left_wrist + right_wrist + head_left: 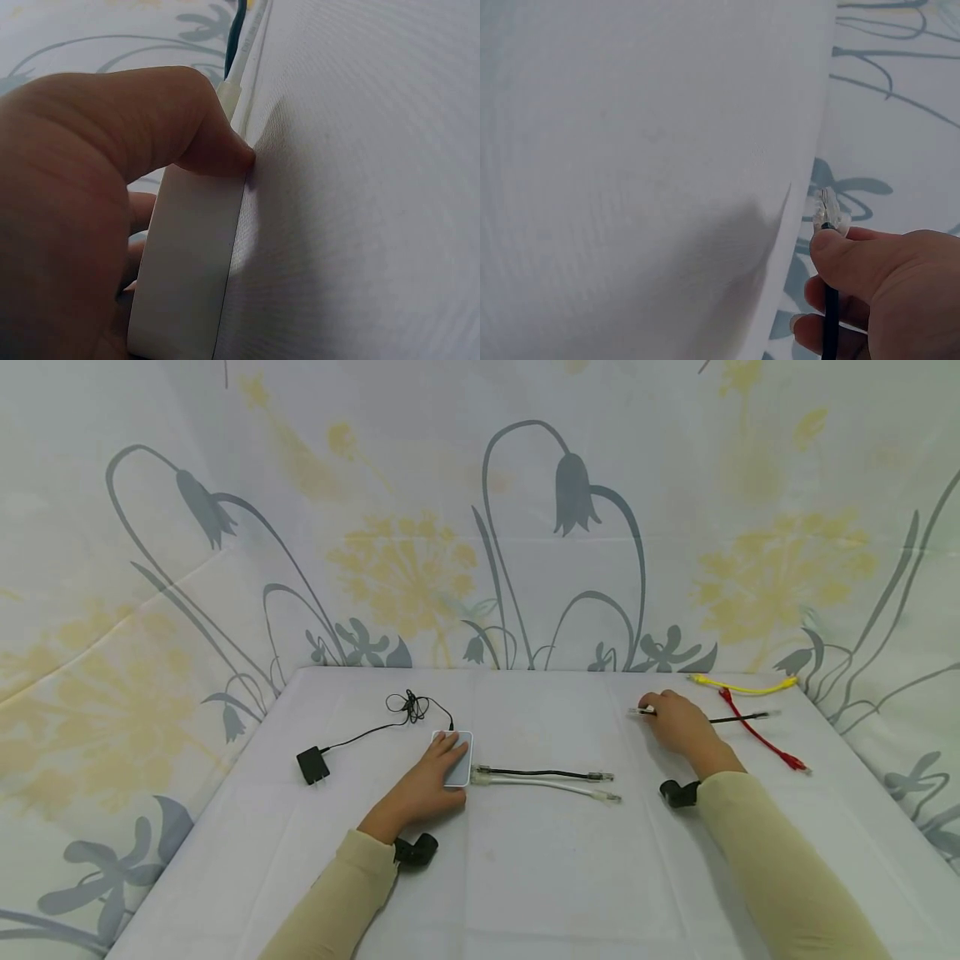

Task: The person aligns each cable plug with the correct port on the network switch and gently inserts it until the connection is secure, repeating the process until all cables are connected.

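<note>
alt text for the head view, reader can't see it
A person's left hand holds a white box with two cables at its right side, while the right hand pinches a black cable. A yellow cable and a red cable lie at right, a power adapter at left.

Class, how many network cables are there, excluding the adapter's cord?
5: black cable and white cable beside the box; second black cable in the right hand; red cable and yellow cable farther right.

A grey-topped white box (457,772) lies flat; well right of the box stretches a black cable (753,717) with clear plugs (832,211).
</note>
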A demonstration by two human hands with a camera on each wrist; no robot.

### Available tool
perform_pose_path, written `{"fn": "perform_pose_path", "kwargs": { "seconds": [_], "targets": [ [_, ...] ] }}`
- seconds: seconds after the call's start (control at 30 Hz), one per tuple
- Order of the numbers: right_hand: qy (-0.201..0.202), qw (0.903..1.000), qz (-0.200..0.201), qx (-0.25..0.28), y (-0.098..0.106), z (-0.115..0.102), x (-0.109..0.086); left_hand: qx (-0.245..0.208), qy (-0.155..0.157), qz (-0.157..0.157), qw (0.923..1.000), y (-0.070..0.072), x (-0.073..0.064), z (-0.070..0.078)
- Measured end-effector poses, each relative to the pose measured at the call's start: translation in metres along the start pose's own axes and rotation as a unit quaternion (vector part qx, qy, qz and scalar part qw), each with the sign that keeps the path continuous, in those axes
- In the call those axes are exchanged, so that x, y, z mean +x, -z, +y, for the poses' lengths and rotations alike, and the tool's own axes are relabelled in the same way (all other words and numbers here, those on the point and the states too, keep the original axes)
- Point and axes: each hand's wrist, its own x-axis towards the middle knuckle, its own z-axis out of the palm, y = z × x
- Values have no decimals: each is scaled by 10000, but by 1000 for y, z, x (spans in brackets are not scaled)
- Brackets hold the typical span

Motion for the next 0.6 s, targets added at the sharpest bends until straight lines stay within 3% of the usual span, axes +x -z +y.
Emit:
{"fn": "perform_pose_path", "kwargs": {
  "seconds": [0.6],
  "targets": [
    [186, 9995, -72, 260, -4, -21, 2, -28, 16, 10, 10000, -1, 0, -1]
  ]
}}
